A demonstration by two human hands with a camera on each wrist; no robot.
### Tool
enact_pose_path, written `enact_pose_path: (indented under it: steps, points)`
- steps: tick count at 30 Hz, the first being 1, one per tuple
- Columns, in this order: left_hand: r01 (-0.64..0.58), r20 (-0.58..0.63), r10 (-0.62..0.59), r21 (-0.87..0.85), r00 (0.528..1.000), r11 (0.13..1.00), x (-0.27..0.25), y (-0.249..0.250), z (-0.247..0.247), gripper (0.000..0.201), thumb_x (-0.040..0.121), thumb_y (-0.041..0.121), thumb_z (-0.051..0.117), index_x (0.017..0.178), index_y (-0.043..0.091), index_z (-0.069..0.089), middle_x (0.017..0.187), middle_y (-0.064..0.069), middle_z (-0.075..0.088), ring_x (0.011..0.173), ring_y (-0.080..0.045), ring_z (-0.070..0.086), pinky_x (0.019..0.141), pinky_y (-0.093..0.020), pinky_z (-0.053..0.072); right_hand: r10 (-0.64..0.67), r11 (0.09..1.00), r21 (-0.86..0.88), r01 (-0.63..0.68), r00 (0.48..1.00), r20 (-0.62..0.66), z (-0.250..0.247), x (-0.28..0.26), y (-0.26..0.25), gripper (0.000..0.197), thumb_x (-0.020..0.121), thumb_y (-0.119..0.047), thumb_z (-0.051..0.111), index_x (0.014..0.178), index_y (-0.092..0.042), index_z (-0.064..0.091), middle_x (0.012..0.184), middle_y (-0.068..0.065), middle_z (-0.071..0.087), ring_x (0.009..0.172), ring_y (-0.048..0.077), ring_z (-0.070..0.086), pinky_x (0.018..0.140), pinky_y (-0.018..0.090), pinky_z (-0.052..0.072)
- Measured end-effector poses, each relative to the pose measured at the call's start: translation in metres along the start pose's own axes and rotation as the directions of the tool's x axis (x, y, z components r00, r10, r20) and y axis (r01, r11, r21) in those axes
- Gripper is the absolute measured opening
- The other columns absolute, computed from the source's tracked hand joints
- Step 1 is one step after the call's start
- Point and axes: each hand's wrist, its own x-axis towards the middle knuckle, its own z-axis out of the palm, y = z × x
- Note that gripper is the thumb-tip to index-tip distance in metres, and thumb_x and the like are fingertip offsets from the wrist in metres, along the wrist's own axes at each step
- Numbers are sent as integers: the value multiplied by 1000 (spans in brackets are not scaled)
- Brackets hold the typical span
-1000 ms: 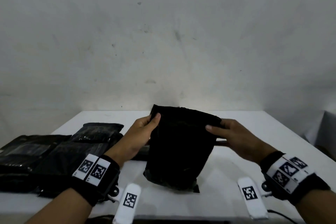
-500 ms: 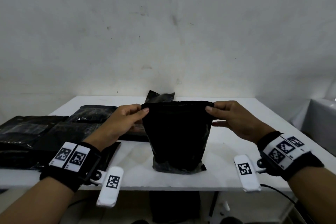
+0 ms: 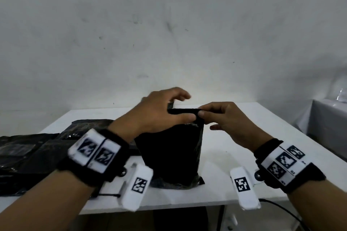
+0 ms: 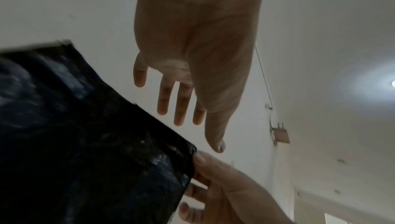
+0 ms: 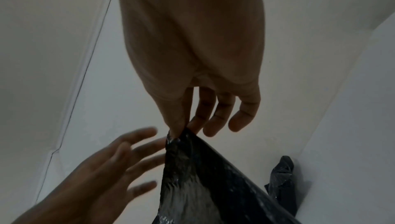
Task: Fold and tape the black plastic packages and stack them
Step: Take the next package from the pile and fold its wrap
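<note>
A black plastic package (image 3: 172, 152) stands upright near the front edge of the white table (image 3: 234, 137). Its top is folded into a narrow band. My right hand (image 3: 225, 118) pinches the right end of that band between thumb and forefinger; the right wrist view shows the pinch (image 5: 177, 129) on the package's corner (image 5: 203, 177). My left hand (image 3: 163, 110) hovers over the top of the package with its fingers spread and straight. In the left wrist view the left hand (image 4: 192, 92) holds nothing, and the package (image 4: 85, 143) lies below it.
Several flat black packages (image 3: 28, 152) lie piled on the left of the table. Another crumpled black package (image 5: 282, 173) stands behind, by the wall. A grey surface (image 3: 328, 118) is at the far right. A black cable (image 3: 277, 206) hangs below the table's front edge.
My left hand has let go of the package's top left corner and swept right over the top, fingers opening. The right hand keeps its pinch. The top edge is folded lower.
</note>
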Motion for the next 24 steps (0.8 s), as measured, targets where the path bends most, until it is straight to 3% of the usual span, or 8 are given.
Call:
enact_pose_path:
  steps: [2,5,7,11,14,18,24]
  points:
    - [-13,75,10,40,997,999,19,10,10,53,68,71,71,115,50,59,109,28,67,112,0,62,108,-43,43,-53,998,-19,53,998,-19,2,-1,0,11,90,-22,73,101,-23,75,87,-3,74,81,10,63,77,31,47]
    - [-4,117,10,-58,993,998,35,15,18,40,78,54,81,112,40,66,92,15,73,92,-4,69,91,-30,50,-59,998,31,61,996,-72,2,-3,3,18,88,-22,76,105,-24,70,88,-2,76,78,9,64,77,32,46]
    - [-7,138,22,-113,990,994,39,14,20,38,80,43,84,113,35,68,89,9,75,87,-8,71,83,-25,52,-36,997,63,41,996,-79,1,-4,8,22,89,-22,75,110,-24,67,93,-3,77,82,9,67,77,32,47]
    - [-9,130,30,-161,991,987,42,10,22,34,80,27,86,111,31,71,88,8,76,85,-10,72,88,-28,56,-19,995,99,27,997,-81,6,-12,25,17,94,-25,69,111,-21,69,97,1,77,90,13,71,78,31,49]
    - [4,109,15,-170,994,985,44,6,22,33,79,20,87,107,30,72,86,12,77,82,-9,73,87,-30,58,-111,990,66,122,983,-148,10,-17,32,4,91,-15,72,94,-13,74,84,-2,76,81,5,68,70,17,48]
    - [28,104,-6,-203,995,979,45,3,22,34,77,21,89,105,28,72,85,13,78,86,-4,73,91,-27,55,-157,985,38,166,971,-183,10,-15,32,2,89,-12,74,90,-11,76,84,-2,77,83,8,71,76,17,53]
    - [2,86,19,-240,996,971,44,2,23,35,75,25,90,104,27,71,84,11,79,87,0,73,92,-25,52,-158,987,-24,156,972,-176,5,-11,19,11,95,-25,66,90,-19,74,88,-3,74,78,9,66,68,12,47]
